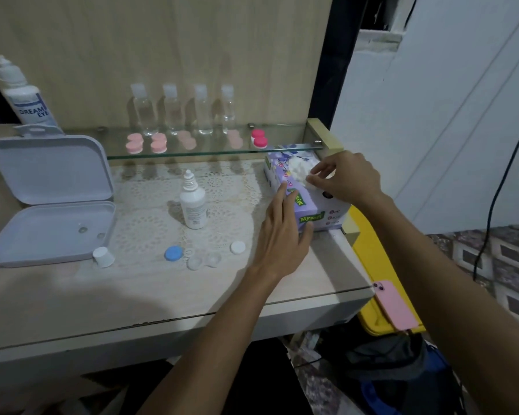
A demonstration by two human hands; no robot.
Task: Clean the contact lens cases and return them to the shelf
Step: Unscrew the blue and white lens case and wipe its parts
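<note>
An uncapped clear lens case (203, 260) lies on the lace mat, with its blue cap (173, 253) to the left and its white cap (237, 247) to the right. A small solution bottle (193, 202) stands uncapped behind them. Several pink capped lens cases (158, 142) and a red one (259, 138) sit on the glass shelf (210, 154). My left hand (283, 232) rests flat against the side of the purple tissue box (307, 193). My right hand (343, 176) pinches a white tissue (300, 172) at the box's opening.
An open grey hinged box (51, 202) sits at the left with a white bottle cap (103, 257) beside it. A large solution bottle (23, 94) stands behind it. Several clear bottles (174, 110) line the shelf. A pink phone (394, 305) lies off the table's right edge.
</note>
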